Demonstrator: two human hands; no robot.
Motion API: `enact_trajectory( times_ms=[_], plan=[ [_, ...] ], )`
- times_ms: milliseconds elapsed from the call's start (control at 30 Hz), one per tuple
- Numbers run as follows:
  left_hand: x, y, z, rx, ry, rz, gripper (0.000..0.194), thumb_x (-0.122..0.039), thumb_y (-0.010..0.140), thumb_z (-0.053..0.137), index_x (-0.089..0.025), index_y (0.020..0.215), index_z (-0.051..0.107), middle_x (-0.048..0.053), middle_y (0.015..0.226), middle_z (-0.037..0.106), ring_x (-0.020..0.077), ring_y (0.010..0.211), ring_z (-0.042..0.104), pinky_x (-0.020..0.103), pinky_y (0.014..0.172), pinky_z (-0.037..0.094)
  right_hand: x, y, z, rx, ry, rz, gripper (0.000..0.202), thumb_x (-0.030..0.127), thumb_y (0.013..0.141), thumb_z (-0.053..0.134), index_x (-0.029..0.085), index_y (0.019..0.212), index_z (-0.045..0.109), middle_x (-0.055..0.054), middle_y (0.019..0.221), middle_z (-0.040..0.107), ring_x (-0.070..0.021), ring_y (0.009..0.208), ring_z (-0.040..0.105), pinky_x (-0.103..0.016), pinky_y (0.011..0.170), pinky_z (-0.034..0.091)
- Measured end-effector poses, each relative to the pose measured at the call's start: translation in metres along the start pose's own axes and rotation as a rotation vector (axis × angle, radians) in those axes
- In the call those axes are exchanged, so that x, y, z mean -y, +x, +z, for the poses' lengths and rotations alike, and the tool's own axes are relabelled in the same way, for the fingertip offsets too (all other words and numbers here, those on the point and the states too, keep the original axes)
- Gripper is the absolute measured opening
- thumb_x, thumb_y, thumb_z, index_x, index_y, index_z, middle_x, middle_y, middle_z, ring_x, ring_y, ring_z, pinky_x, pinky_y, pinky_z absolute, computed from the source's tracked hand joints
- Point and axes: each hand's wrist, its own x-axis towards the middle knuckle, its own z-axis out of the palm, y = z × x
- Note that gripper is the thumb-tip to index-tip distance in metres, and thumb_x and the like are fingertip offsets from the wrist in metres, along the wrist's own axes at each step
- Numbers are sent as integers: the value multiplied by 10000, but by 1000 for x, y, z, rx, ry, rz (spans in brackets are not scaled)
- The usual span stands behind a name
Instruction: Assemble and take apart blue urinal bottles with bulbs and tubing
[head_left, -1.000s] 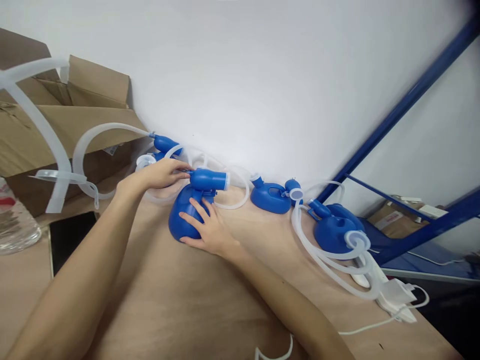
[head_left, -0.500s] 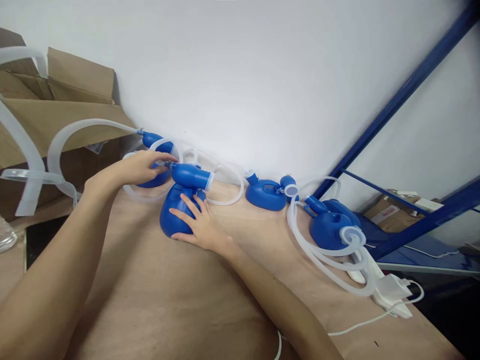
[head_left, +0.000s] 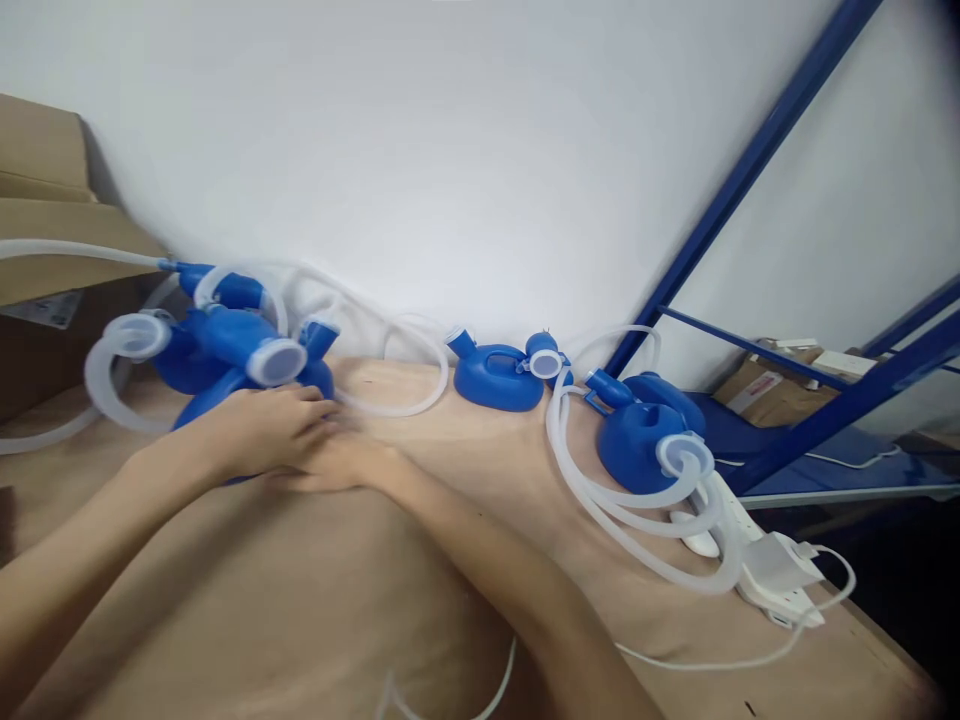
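Worktop [head_left: 315,600] below, pale wall [head_left: 465,180] behind, and the person's two bare arms reach in toward the left of it. The left hand [head_left: 262,430] is bent over the front of a blue plastic jug [head_left: 211,392], and the right hand [head_left: 341,462] comes in from the other side, its fingers partly covered by the left one. Both are up against the jug, but they blur and hide one another, so I cannot tell whether either grips it or only rests there.

The jug sits at the left part of the worktop, largely masked by the hands. A blue bulb-shaped piece [head_left: 232,337] with a white-rimmed mouth shows just above the left hand. Close behind are a second blue jug [head_left: 176,365] and another blue bulb [head_left: 227,288], with translucent tubing [head_left: 82,247] leading off leftward past an open cardboard box [head_left: 82,225].

Farther right, well apart from the hands, a third blue jug [head_left: 499,388] with an open handle stands near the wall, a white-ringed blue cup [head_left: 541,345] beside it. Beyond that is a fourth jug [head_left: 634,450], with loops of translucent hose [head_left: 596,480] in front. A white power strip [head_left: 780,597] with an adapter [head_left: 784,560] plugged in lies near the worktop's right edge, next to a blue metal rack [head_left: 720,222] bearing a small carton [head_left: 772,388].
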Motion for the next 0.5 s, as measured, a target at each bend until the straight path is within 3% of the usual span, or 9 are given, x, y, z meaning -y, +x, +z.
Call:
enact_trajectory(
  times_ms=[67,100,167,233,267,367,400,433,500],
  plan=[
    [25,12,19,33,58,57,447,-413,941,450,-292,1174,812,116,1286,749,357,1238,634,462,1070,464,-25,-28,-10,76,-29,-278,429,422,1074,586,238,1456,648,-12,1479,686,-172,1443,560,-271,1257,374],
    [37,16,27,22,77,38,487,-436,962,423,-266,1218,801,128,1313,737,355,1251,619,471,1108,437,-39,-45,-19,94,-51,-330,402,378,1089,559,207,1437,663,-55,1427,718,-180,1458,546,-311,1279,347],
    [56,21,39,1,110,-8,529,-493,957,456,-231,1291,772,149,1369,709,369,1261,594,498,1127,411,-69,-80,-47,124,-91,-221,291,338,1071,582,199,1243,771,-73,1261,793,-234,1451,555,-410,1270,369],
    [68,23,46,-17,129,-37,512,-477,911,550,-245,1318,757,148,1415,685,393,1266,567,509,1064,435,-102,-113,-84,12,-175,110,253,286,1048,592,218,1188,792,-110,1335,757,-277,1433,562,-514,1258,364],
    [72,22,47,-26,140,-42,487,-425,898,571,-257,1315,758,142,1437,674,403,1268,554,508,1015,450,-118,-127,-104,-93,-248,330,295,271,1033,602,209,1274,761,-146,1435,696,-321,1484,506,-585,1266,319],
    [74,18,45,-54,207,-68,492,-229,899,497,-237,1320,753,142,1479,646,409,1259,527,514,912,451,-159,-159,-152,-386,-375,991,774,418,920,768,228,1611,477,-218,1749,279,-481,1620,207,-751,1249,162],
    [73,16,43,-64,227,-84,513,-178,897,459,-220,1317,752,145,1484,642,406,1258,519,528,909,443,-169,-167,-161,-402,-314,1154,911,474,891,792,221,1663,381,-248,1763,204,-503,1619,192,-741,1240,198],
    [72,13,41,-74,238,-102,532,-142,890,434,-208,1314,750,148,1482,643,403,1254,513,544,918,437,-175,-174,-166,-378,-219,1244,940,499,903,769,199,1680,333,-273,1746,221,-482,1607,247,-680,1242,265],
    [69,10,38,-94,227,-136,543,-108,876,420,-201,1298,749,151,1464,655,402,1244,508,570,935,436,-178,-182,-167,-302,-106,1272,810,459,930,729,191,1632,426,-259,1672,367,-402,1547,406,-538,1227,364]
  ],
)
